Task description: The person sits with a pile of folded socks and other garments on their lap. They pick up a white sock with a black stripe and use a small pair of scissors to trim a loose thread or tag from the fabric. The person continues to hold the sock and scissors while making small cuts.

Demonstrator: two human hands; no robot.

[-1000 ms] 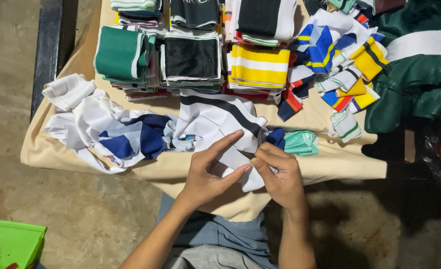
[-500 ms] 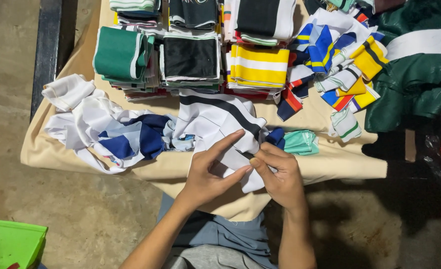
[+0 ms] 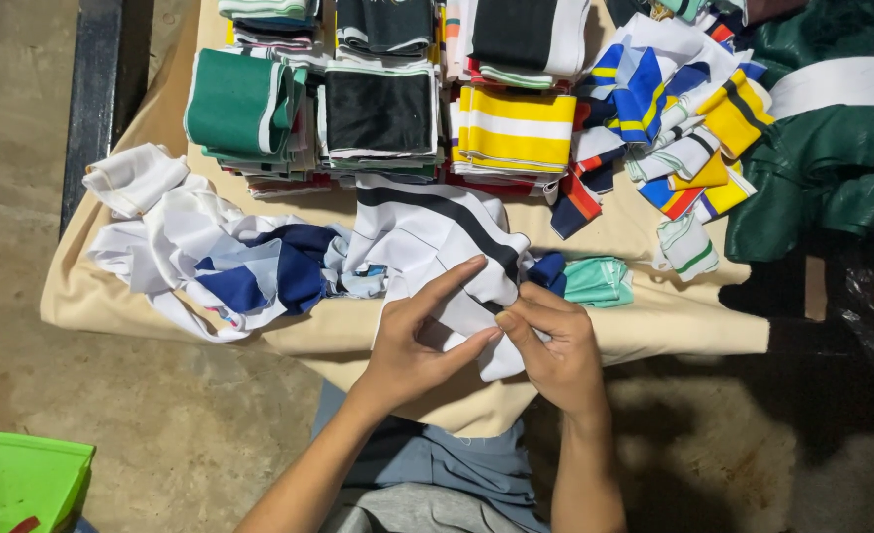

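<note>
Bare concrete floor (image 3: 210,434) runs under your knees, with a bright green plastic tray (image 3: 17,484) at its near left corner and a table draped in tan cloth (image 3: 684,316) right in front of you. At the table's near edge your left hand (image 3: 412,345) and your right hand (image 3: 555,350) meet on a white fabric piece with a black stripe (image 3: 437,232); your left thumb and fingers pinch its near corner, index finger stretched out over the cloth, while your right fingers curl tight and nip the same edge just beside them. Left of that piece lies a loose heap of white and navy fabric (image 3: 229,257), and just right of your hands sits a small folded mint-green piece (image 3: 600,279). Farther back you have folded stacks in a row: green (image 3: 234,104), black (image 3: 378,111), then yellow with white stripes (image 3: 514,128). Beyond those to the right, a jumble of blue, yellow and white striped bands (image 3: 674,109) touches a big dark green garment (image 3: 832,148).
</note>
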